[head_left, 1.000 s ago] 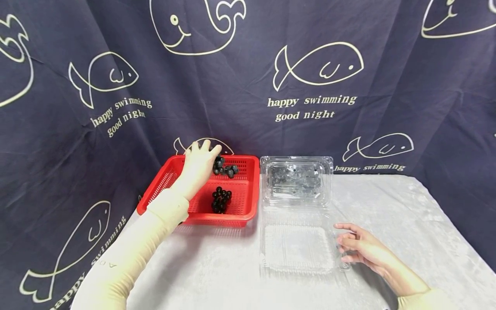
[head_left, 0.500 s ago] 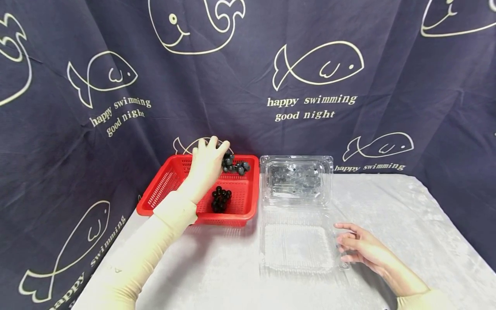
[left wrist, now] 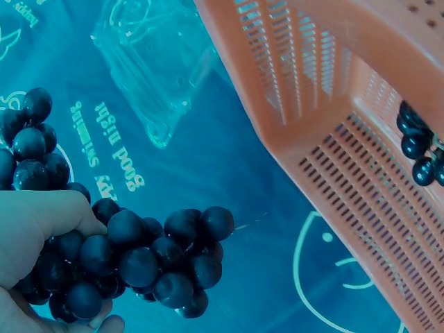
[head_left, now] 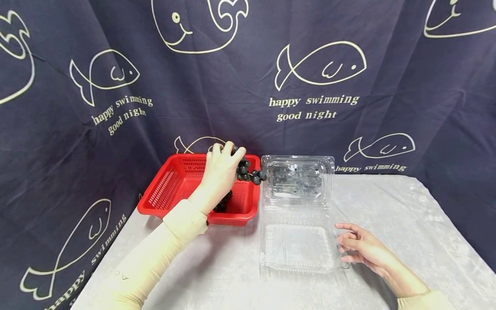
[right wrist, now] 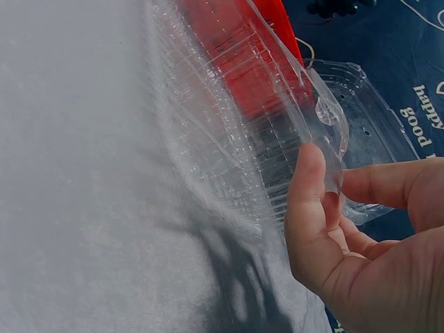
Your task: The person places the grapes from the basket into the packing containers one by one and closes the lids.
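Observation:
My left hand (head_left: 221,172) grips a bunch of dark grapes (head_left: 249,173) over the right rim of the red basket (head_left: 159,191). In the left wrist view the thumb lies across the bunch (left wrist: 142,258), and the fingers curl beneath. Part of the bunch spreads past the hand on both sides. Another bunch (head_left: 224,203) lies in the basket, partly hidden by my left wrist. An opened clear plastic clamshell box (head_left: 298,249) lies right of the basket. At its near right edge, my right hand (head_left: 362,247) pinches the rim between thumb and fingers.
The far half (head_left: 298,176) of the clamshell box lies beside the basket, close to the dark printed curtain (head_left: 240,99) behind. A light grey cloth (head_left: 391,215) covers the table.
My left hand has carried the grape bunch to the right, from the back of the basket to its right rim. My right hand and the clamshell box have stayed in place.

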Available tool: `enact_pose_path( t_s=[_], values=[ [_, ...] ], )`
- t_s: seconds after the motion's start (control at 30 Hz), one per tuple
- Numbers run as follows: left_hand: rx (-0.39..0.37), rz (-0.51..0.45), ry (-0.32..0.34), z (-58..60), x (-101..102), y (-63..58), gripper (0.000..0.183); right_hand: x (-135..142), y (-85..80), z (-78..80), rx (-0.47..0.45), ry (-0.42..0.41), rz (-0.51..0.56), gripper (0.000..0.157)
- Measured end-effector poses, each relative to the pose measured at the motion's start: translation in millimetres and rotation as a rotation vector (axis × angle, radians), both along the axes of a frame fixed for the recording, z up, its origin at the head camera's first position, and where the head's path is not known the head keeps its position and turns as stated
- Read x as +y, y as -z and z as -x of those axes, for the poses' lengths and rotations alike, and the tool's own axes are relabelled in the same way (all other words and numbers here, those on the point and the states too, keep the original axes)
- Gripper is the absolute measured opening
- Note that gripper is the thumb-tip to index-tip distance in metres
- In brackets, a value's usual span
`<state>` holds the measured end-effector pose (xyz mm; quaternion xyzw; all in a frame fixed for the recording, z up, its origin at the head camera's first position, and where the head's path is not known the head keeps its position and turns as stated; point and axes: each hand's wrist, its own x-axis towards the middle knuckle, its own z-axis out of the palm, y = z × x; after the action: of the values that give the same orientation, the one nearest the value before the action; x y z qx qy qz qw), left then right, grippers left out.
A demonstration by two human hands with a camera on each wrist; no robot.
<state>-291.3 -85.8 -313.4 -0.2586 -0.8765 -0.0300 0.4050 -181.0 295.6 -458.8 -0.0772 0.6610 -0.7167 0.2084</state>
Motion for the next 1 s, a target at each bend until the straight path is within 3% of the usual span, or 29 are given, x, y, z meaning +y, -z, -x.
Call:
enact_pose_path(
  t_s=[0.57,1.0],
  values=[
    [0.065,-0.001,0.072,-23.3,26,2.3,0.031,-2,-0.6,-0.9,0.005,-0.003,0.001,0.03],
    [0.042,-0.014,0.126,-33.8,47,13.2,0.033,-6,-2.4,-0.7,-0.011,0.009,-0.004,0.028]
  ],
)
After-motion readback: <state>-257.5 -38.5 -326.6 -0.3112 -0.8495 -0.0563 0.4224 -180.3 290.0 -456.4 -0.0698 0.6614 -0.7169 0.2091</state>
